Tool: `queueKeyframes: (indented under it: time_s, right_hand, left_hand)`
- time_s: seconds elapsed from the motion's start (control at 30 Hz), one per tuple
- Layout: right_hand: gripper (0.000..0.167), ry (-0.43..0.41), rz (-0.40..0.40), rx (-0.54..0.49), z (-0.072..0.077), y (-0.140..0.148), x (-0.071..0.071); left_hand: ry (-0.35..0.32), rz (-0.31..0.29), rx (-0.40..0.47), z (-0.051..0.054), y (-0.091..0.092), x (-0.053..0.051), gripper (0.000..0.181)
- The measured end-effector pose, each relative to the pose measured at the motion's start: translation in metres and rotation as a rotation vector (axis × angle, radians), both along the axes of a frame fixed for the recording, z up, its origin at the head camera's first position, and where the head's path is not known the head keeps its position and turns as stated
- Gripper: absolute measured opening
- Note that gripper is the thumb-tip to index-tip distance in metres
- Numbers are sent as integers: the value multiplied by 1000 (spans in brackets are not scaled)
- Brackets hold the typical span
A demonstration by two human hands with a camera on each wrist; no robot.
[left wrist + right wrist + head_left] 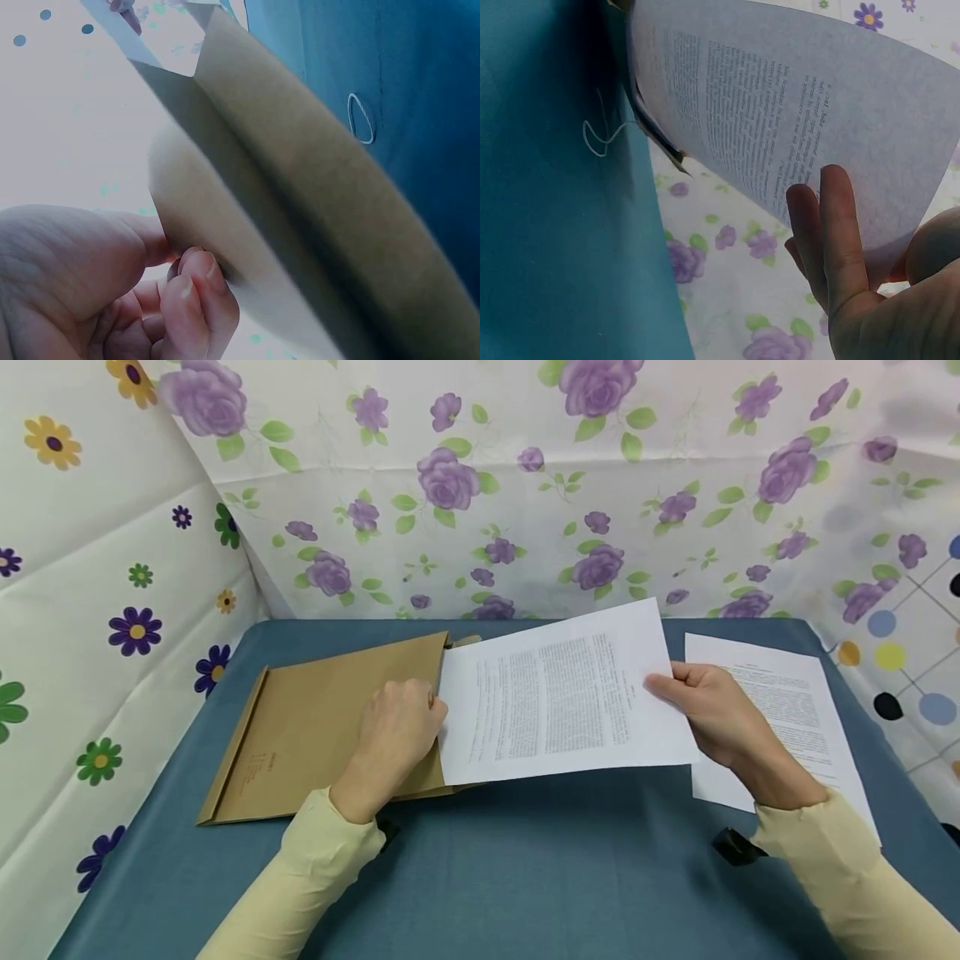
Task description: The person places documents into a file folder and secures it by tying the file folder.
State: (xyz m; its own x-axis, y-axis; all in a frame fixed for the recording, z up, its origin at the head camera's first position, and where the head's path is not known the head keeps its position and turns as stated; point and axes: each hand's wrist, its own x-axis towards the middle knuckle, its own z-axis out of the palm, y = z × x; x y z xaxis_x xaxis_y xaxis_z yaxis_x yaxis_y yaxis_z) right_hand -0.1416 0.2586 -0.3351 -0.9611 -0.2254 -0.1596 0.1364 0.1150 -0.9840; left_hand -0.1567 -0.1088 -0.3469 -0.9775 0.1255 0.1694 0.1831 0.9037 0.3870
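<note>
A brown paper envelope (pixel 330 718) lies at the left of the table with its open end toward the right. My left hand (pixel 397 735) pinches the edge of that open end between thumb and fingers, also seen in the left wrist view, where the envelope's wall (pixel 300 165) stands apart from the other side. A printed white sheet (pixel 555 702) extends from the envelope's mouth, its left end hidden there. My right hand (pixel 720 718) pinches the sheet's far right edge, thumb on the printed face and fingers behind; the sheet (pixel 742 112) bows in the right wrist view.
Another printed sheet (pixel 787 710) lies on the blue cloth-covered table (pixel 555 877) at the right, partly behind my right hand and forearm. A thin white string (pixel 604 142) hangs near the envelope. Flowered sheeting (pixel 510 435) rises behind the table and at its sides.
</note>
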Motion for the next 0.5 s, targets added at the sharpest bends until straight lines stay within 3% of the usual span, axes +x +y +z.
queueKeyframes:
  time_s: [0.5]
  right_hand:
    - [46, -7, 51, -3, -25, -42, -19]
  left_hand:
    - [-13, -2, -19, -2, 1, 4, 45]
